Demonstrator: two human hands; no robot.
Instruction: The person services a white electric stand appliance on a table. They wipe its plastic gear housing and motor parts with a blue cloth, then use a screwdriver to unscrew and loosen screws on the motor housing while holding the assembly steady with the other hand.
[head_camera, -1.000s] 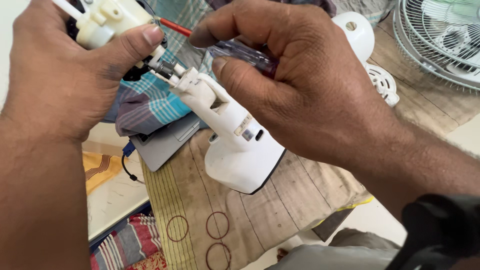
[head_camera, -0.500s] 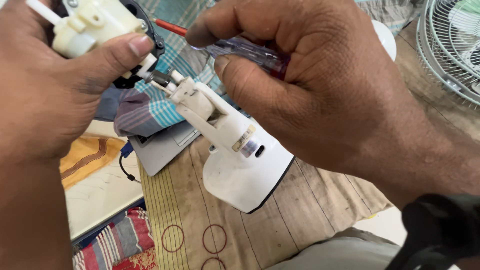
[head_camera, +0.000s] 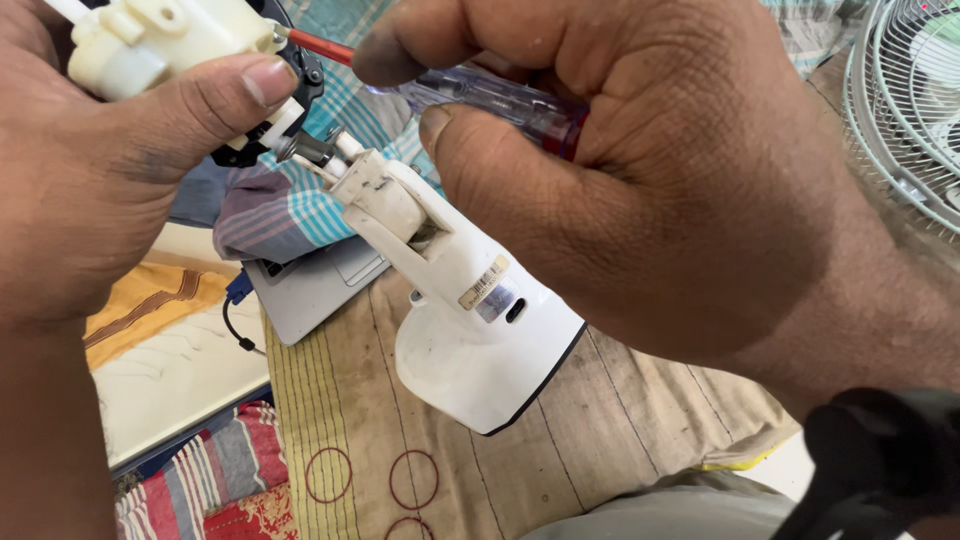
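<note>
Both hands have drawn closer, filling the view.
Left hand (head_camera: 90, 170) grips the cream plastic gearbox (head_camera: 160, 40); right hand (head_camera: 640, 170) clenches the clear-handled screwdriver (head_camera: 480, 95) above the smooth white stand (head_camera: 470, 320).

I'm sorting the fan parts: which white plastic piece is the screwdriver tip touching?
The cream gearbox housing gripped in the left hand, not the white stand neck below it.
</note>
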